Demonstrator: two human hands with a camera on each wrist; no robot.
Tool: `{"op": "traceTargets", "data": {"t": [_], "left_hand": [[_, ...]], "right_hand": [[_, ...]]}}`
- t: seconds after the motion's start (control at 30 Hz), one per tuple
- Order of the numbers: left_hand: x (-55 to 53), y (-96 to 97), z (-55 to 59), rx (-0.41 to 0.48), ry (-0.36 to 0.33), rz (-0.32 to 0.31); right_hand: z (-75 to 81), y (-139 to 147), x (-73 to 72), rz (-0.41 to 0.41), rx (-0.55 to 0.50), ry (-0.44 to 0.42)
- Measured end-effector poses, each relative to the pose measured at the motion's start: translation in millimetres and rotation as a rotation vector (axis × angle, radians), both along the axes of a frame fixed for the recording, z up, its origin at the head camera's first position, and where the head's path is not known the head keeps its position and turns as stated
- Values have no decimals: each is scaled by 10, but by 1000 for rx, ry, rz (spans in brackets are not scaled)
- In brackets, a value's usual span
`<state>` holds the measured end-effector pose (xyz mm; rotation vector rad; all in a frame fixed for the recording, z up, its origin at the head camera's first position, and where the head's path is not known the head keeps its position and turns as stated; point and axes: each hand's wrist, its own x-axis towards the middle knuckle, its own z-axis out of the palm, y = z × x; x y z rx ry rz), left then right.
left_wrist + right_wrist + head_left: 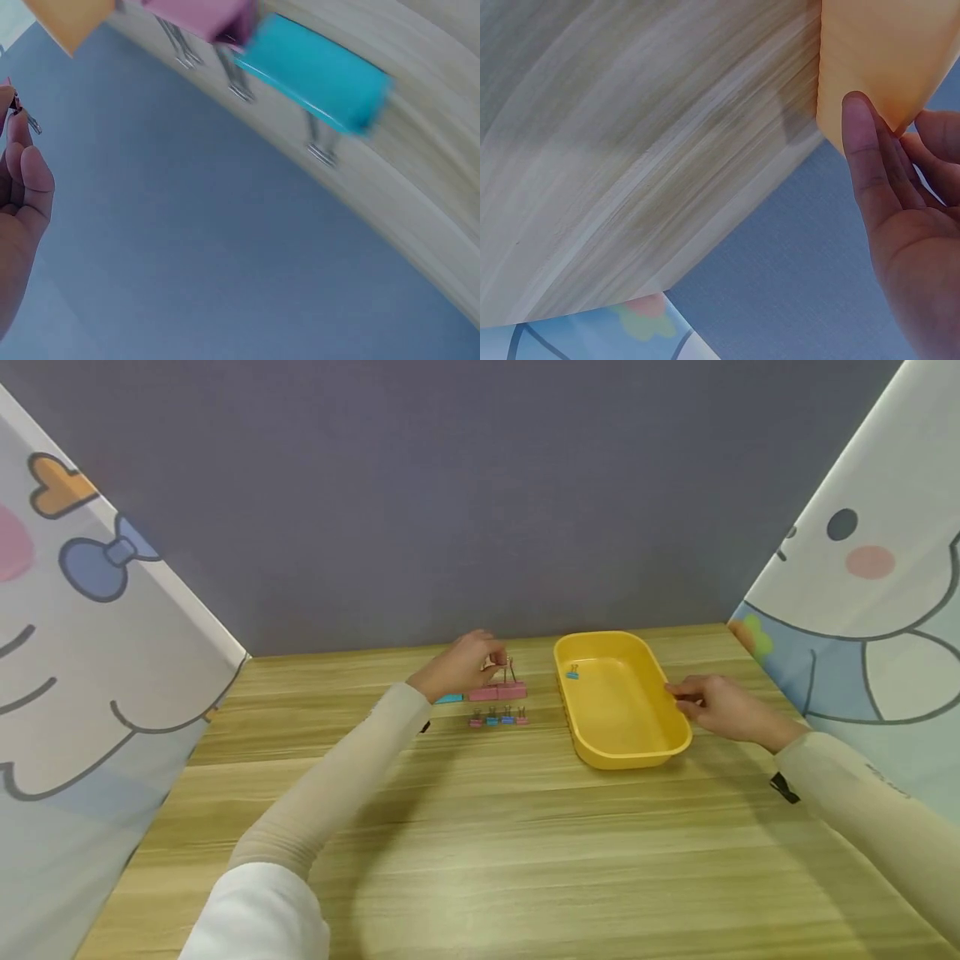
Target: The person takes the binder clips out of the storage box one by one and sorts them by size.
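Observation:
My left hand [468, 662] is over the row of large binder clips; in the left wrist view its fingertips pinch a small pink binder clip [16, 103] with a metal handle sticking out. Below the hand stand two large pink binder clips [512, 690] and a large turquoise binder clip [450, 698], partly hidden by the hand. With thumb and fingers, my right hand [716, 706] grips the right rim of a yellow tray [630, 758]. Inside the tray, near its far left corner, lies a small blue binder clip [573, 674].
Nearer to me than the large clips is a row of small binder clips [507, 718], pink and blue. The wood-grain table [480, 843] ends at a grey panel [480, 502] behind. White cartoon-printed panels [885, 610] flank both sides.

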<state>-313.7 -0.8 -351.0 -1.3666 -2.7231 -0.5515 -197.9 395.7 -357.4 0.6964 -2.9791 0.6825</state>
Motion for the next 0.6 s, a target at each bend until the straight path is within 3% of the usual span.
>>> {"op": "traceTargets", "data": {"t": [0.13,0.3,0.6], "left_hand": [[26,-274,-44,1,4,26],[141,-536,-112,-28,0,19],[278,-613,-308,-62,-2,-28]], "right_hand": [[-34,25,-19,7,-5,-3],[-21,30,-12,12,-6,-15],[-6,94,56,-7,20,-11]]}}
